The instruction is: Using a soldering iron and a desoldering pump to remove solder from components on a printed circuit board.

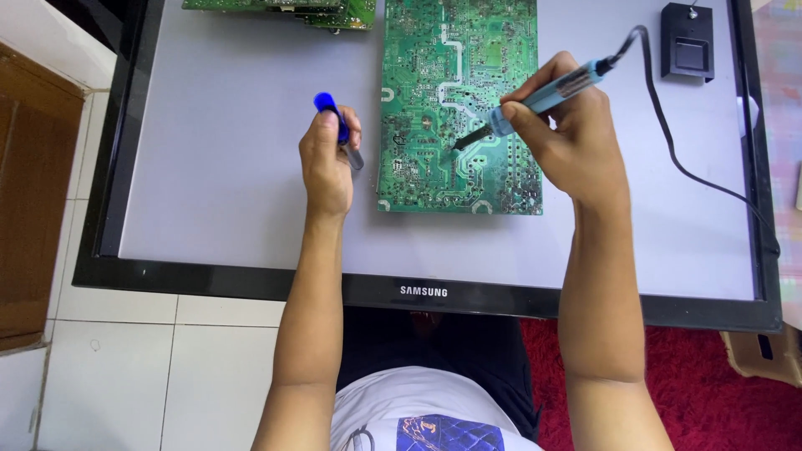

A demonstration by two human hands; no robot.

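A green circuit board (434,75) lies solder side up on a flat monitor screen (217,150) that serves as a work surface. My right hand (568,142) holds a blue soldering iron (547,93) like a pen, its dark tip touching the board near its middle. Its black cord (668,134) runs off to the right. My left hand (327,163) rests on the screen just left of the board, closed around a blue-capped, grey-bodied tool (338,129) that looks like a desoldering pump.
A second green board (334,12) pokes in at the top edge. A small black box (687,42) sits at the screen's top right. Beyond the monitor's black frame (251,284) are white floor tiles (125,367), a red rug (727,401) and a wooden cabinet (33,209).
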